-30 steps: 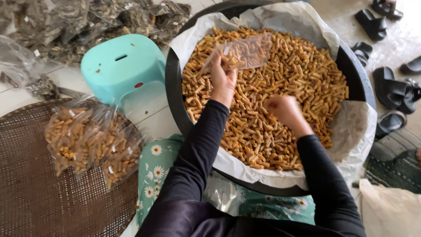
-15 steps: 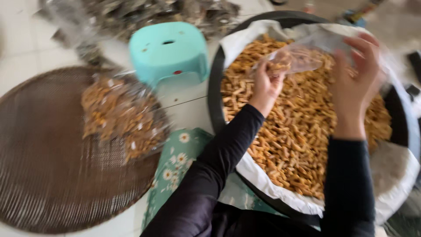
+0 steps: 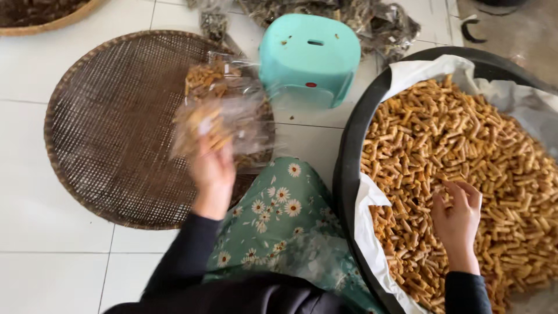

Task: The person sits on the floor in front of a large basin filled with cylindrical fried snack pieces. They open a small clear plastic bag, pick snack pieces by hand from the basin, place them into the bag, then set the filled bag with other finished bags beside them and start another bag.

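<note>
**A filled bag of snack sticks held over the woven tray**

The left hand (image 3: 212,174) grips a clear plastic bag (image 3: 218,125) partly filled with golden snack sticks, fingers closed on its lower end. The bag is blurred, so exactly how the fingers pinch the film cannot be told. It hangs above the near-right edge of the round woven tray (image 3: 110,128), which serves as the landmark here. Further over the tray's right rim, another bag of snack sticks (image 3: 209,78) lies on the weave.

Right of the tray stands a small turquoise plastic stool (image 3: 308,55), and beyond that a large black basin (image 3: 349,168) lined with white paper and heaped with loose snack sticks (image 3: 465,151). The right hand (image 3: 456,218) rests on that heap, fingers curled loosely into the sticks; whether it has any pinched is not clear. Dark packed bags (image 3: 378,20) are piled behind the stool.

The held bag looks light and limp, its thin film likely slippery, and the sticks inside brittle enough to snap under a squeeze. Holding it by gathered film at the mouth, or cupping it from below, would seem safer than clamping the middle.
</note>
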{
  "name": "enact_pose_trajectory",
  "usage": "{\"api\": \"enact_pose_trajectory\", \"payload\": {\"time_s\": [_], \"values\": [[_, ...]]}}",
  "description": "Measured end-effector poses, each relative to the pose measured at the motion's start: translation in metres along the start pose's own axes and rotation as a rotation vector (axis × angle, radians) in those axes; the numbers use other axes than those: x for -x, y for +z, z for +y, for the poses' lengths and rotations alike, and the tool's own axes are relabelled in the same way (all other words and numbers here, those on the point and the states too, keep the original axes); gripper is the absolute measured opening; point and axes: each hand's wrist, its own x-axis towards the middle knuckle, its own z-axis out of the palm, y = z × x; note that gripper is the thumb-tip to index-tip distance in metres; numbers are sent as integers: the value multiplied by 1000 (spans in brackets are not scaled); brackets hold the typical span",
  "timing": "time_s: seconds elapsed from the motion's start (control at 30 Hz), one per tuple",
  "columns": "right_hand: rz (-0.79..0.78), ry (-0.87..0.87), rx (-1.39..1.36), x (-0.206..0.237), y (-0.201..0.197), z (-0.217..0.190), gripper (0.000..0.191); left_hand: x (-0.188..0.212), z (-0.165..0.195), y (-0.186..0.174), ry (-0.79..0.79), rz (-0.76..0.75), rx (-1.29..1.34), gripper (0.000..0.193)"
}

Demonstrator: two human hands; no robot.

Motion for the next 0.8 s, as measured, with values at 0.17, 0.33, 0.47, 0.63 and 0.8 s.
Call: {"api": "enact_pose_trajectory", "payload": {"time_s": [0.17,0.33,0.47,0.63,0.8], "values": [[-46,-141,157,5,14,8,36,-53,11,-125,-230,353,-60,22],[-89,-94,162,5,18,10,38,-81,-14,-122,-192,242,16,11],[-130,-61,107,4,20,7,38,-85,-30,-105,-224,169,74,21],[-178,-12,88,2,22,8,37,-82,-46,-104,-252,99,83,36],[-106,-153,149,2,20,11,36,-10,-46,-66,-228,219,-187,46]]}}
